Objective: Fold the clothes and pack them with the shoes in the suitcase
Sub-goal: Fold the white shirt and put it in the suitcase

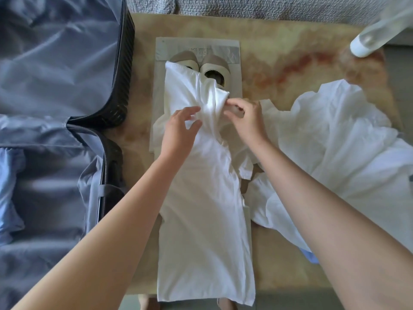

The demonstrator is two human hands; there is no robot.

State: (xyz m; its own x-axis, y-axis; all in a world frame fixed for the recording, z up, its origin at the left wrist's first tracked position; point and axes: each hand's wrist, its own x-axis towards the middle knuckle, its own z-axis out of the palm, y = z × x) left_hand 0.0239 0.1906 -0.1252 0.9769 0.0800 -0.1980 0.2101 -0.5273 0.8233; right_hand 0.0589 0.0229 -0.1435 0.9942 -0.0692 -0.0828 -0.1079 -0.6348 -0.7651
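A white garment (pixel 205 220), folded into a long narrow strip, lies down the middle of the marble-patterned table (pixel 290 52). Its far end covers part of a pair of beige shoes (pixel 213 66) standing on a flat paper bag (pixel 196 44). My left hand (pixel 178 128) rests on the garment's upper part with fingers spread and lightly bent. My right hand (pixel 244 117) pinches a fold of the same cloth near its top edge. An open black suitcase (pixel 55 108) with grey-blue lining fills the left side.
Another crumpled white garment (pixel 339 139) lies heaped on the table's right half, with a bit of blue cloth (pixel 309 256) under it. A white bottle-like object (pixel 366 41) stands at the far right corner. A grey sofa (pixel 245 6) runs behind the table.
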